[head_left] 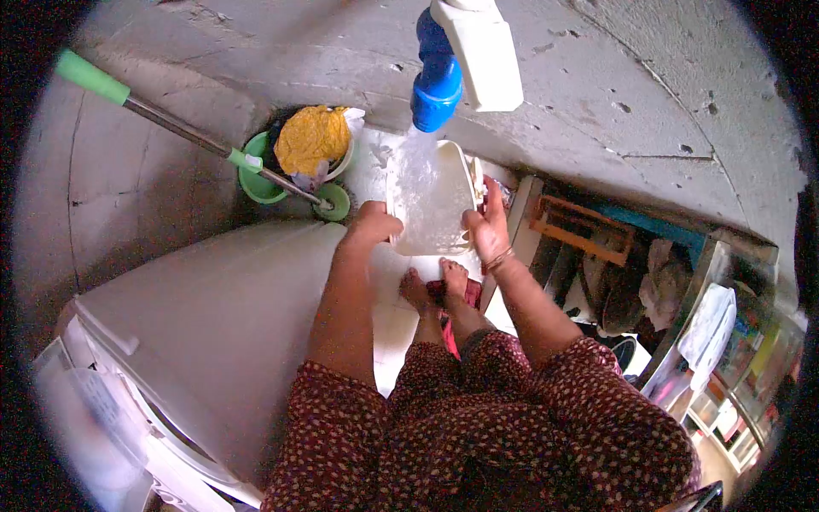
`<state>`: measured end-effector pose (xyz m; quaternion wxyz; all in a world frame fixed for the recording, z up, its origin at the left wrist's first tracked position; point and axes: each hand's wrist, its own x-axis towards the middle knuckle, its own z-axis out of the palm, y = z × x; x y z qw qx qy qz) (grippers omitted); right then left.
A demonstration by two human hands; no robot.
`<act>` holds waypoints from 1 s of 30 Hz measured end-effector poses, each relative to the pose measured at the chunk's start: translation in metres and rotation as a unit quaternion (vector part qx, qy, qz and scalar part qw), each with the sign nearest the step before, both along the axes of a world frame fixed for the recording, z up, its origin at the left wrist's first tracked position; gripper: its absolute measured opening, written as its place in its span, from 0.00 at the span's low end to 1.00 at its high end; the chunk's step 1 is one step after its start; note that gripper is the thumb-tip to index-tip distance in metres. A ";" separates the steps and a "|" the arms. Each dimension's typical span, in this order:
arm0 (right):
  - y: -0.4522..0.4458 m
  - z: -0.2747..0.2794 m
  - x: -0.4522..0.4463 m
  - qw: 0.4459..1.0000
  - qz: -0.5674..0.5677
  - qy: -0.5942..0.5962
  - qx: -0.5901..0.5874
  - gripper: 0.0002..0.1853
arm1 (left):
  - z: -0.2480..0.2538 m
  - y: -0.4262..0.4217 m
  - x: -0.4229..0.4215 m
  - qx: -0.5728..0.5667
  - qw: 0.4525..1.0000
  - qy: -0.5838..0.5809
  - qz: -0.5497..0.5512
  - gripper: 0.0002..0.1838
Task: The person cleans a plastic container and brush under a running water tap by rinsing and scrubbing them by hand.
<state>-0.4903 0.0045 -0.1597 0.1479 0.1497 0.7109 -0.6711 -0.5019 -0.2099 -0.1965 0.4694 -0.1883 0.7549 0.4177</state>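
A white rectangular plastic tub point(433, 237) is held under a blue tap point(437, 90). Water runs from the tap's mouth into it, and the inside looks wet and blurred by the stream. My left hand point(374, 224) grips the tub's left rim, fingers curled over the edge. On the opposite side, my right hand point(488, 224) clasps the right rim, with its thumb at the near right corner. The fingers beneath the tub are partly hidden.
A mop with a green-ended handle point(188, 128) leans at the left. Near its foot stand a green bucket point(258, 186) and a yellow cloth point(312, 141). A large white appliance point(213, 333) fills the left side. Shelves with a wooden rack point(584, 229) line the right.
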 end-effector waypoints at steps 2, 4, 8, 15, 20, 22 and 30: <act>0.013 0.011 -0.014 0.994 0.042 -0.098 -0.019 0.34 | 0.005 -0.006 0.001 0.121 0.983 -0.020 0.135 0.17; 0.021 0.017 -0.021 0.986 0.091 -0.138 0.013 0.33 | 0.005 -0.010 0.000 0.229 0.939 -0.044 0.254 0.19; 0.028 0.012 -0.027 0.980 0.190 -0.025 0.042 0.35 | -0.014 -0.012 -0.017 0.380 0.839 -0.083 0.382 0.22; 0.023 0.017 -0.038 0.978 0.188 -0.084 -0.011 0.32 | -0.017 -0.018 -0.001 0.393 0.822 -0.142 0.387 0.28; 0.018 -0.003 -0.046 0.974 0.205 -0.083 0.055 0.27 | -0.036 -0.016 0.014 0.437 0.771 -0.132 0.444 0.28; 0.024 -0.021 -0.050 0.942 0.190 0.022 0.277 0.24 | -0.039 -0.013 0.024 0.421 0.759 -0.093 0.489 0.27; 0.011 0.012 -0.032 0.818 0.372 -0.006 0.438 0.26 | -0.060 -0.001 0.047 0.299 0.759 0.097 0.570 0.26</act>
